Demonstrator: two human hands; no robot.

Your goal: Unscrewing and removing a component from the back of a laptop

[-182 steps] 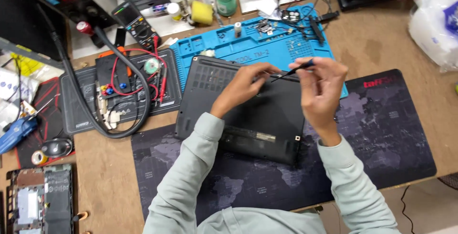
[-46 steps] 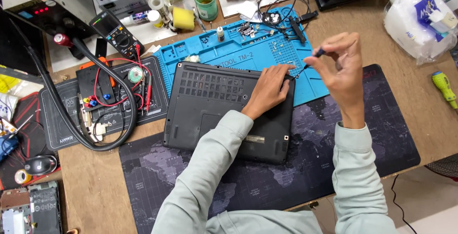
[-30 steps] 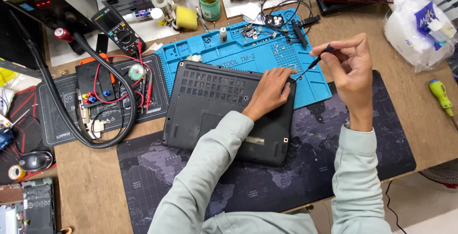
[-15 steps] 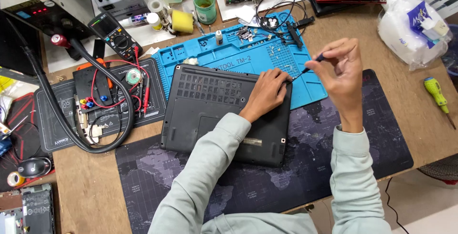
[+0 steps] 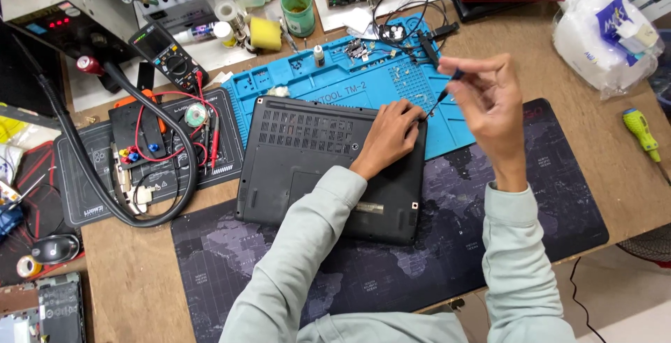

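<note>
Head view: left hand pressed flat on upturned laptop, far corner. Right hand pinching thin screwdriver, tip angled at that corner. Could slip off screw, stripping it or stabbing nearby fingers.

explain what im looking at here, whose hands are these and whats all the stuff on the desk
This is one picture from a camera worn on a person's head, looking down at their own two hands at a workbench. The left hand rests on the back corner of a black laptop lying bottom side up, partly on a dark desk mat and partly on a blue work mat. The right hand pinches a thin screwdriver, its tip pointing down at that laptop corner. Around them lie a multimeter with red leads, a green cup and a yellow-green screwdriver.
</note>
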